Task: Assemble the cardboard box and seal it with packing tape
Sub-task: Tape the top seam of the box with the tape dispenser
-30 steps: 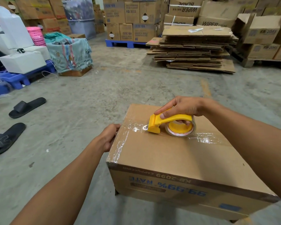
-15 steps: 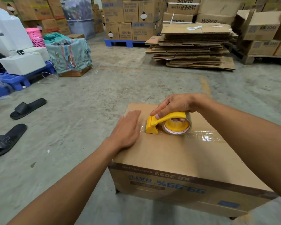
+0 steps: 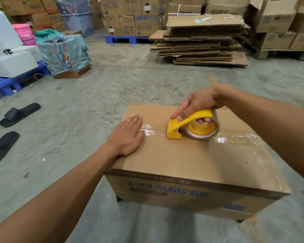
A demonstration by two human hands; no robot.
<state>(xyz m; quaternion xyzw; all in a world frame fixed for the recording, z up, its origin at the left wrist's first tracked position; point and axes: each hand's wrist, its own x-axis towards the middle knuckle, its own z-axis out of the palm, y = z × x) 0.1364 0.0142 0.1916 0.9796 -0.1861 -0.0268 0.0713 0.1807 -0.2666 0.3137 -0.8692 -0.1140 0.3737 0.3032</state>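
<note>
Head view: left hand flat on box, right hand round tape dispenser

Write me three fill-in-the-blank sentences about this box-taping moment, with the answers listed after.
1. The right hand grips a tape dispenser whose colour is ____.
2. The left hand lies ____ on the top of the cardboard box.
3. On the floor at the left lie two black ____.

Missing words: yellow; flat; slippers

The box sits on the floor before me. On its top, my left hand lies left of the tape dispenser. Sandals lie far left.
</note>
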